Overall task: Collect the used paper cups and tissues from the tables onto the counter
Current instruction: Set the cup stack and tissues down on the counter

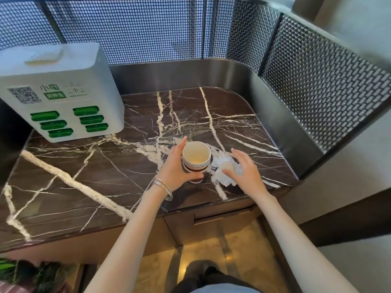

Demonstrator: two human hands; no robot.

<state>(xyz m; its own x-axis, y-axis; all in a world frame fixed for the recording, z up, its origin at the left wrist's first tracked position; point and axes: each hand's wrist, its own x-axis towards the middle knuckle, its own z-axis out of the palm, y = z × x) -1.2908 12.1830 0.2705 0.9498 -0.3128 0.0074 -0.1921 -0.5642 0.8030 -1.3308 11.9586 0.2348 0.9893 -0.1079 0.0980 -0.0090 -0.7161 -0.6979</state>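
A stack of nested paper cups [196, 157], white inside with brown walls, stands on the dark marble counter [101, 166] near its front right. My left hand [176, 168] is wrapped around the stack from the left, thumb at its base. Crumpled white tissues [225, 169] lie on the counter just right of the cups. My right hand [245, 172] hovers over the tissues with fingers spread, holding nothing.
A white power-bank rental box [57, 92] with green slots stands at the counter's back left. Metal mesh panels [317, 81] wall in the back and right sides. A drawer front [222, 223] sits under the counter edge, and green plants [31, 273] show at bottom left.
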